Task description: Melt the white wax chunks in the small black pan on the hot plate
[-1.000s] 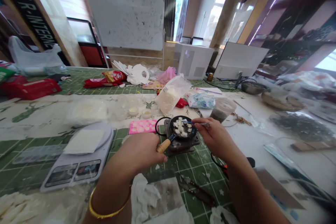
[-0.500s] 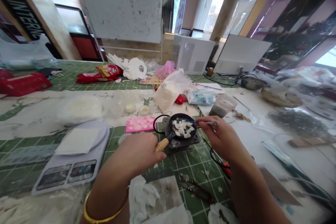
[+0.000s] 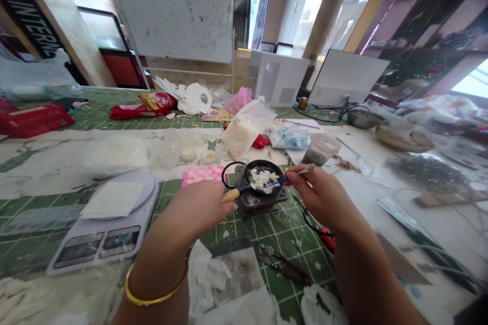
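Observation:
A small black pan [image 3: 252,171] holding white chunks [image 3: 261,181] sits on a little dark burner [image 3: 263,202] on the green cutting mat. My left hand [image 3: 198,208] is closed around the pan's wooden handle [image 3: 231,195]. My right hand [image 3: 320,195] pinches a thin blue-tipped stick [image 3: 292,175] whose tip reaches into the white chunks. A gold bangle [image 3: 152,294] circles my left wrist.
A white kitchen scale [image 3: 107,223] lies at the left, a pink mould [image 3: 202,174] behind my left hand. Small snips [image 3: 284,266] and crumpled tissue [image 3: 213,284] lie near me. A bag of white flakes [image 3: 244,132], a plastic cup [image 3: 320,148] and two monitors [image 3: 343,78] stand farther back.
The stick has tilted and its tip has dropped lower into the white chunks. My left hand has kept its hold on the handle. The view has shifted slightly.

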Demonstrator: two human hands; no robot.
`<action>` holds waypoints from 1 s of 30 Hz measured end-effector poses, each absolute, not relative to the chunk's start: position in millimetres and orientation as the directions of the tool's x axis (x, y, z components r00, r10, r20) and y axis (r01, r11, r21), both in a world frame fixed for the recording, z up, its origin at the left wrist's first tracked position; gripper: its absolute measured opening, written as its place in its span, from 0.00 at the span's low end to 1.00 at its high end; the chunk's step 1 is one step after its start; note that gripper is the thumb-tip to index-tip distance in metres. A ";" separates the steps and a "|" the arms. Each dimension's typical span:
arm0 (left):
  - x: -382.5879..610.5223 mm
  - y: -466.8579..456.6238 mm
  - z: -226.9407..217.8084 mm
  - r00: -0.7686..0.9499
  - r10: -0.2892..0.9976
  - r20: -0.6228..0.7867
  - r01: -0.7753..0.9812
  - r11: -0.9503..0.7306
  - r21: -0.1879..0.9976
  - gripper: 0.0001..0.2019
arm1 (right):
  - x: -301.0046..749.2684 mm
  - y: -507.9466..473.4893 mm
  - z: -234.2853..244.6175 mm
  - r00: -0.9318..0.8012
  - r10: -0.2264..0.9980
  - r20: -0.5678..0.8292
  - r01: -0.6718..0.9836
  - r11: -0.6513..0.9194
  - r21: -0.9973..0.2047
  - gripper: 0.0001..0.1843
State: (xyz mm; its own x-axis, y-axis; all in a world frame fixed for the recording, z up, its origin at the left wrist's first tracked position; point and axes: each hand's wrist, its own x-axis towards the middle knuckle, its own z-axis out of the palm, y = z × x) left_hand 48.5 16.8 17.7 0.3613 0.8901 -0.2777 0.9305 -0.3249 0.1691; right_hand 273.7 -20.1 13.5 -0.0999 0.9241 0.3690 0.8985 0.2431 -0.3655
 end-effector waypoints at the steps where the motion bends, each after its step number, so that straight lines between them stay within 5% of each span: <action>1: 48.8 16.8 17.3 0.370 0.889 -0.272 0.927 -0.333 0.173 0.16 | 273.6 -20.5 13.5 -0.108 0.930 0.352 0.899 0.243 -0.364 0.15; 24: 54.9 14.5 18.6 0.371 0.880 -0.297 0.928 -0.342 0.145 0.16 | 275.6 -17.4 14.5 -0.072 0.875 0.479 0.951 0.205 -0.231 0.15; 30: 53.4 13.8 18.3 0.386 0.877 -0.285 0.922 -0.360 0.143 0.17 | 273.6 -17.4 13.5 -0.111 0.902 0.417 0.949 0.221 -0.225 0.15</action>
State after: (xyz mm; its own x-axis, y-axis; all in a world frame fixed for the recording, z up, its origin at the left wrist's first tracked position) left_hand 53.4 13.8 18.3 0.3862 0.8771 -0.2854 0.9221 -0.3596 0.1428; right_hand 273.6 -17.4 13.5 -0.1106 0.9020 0.4173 0.9490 0.2206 -0.2253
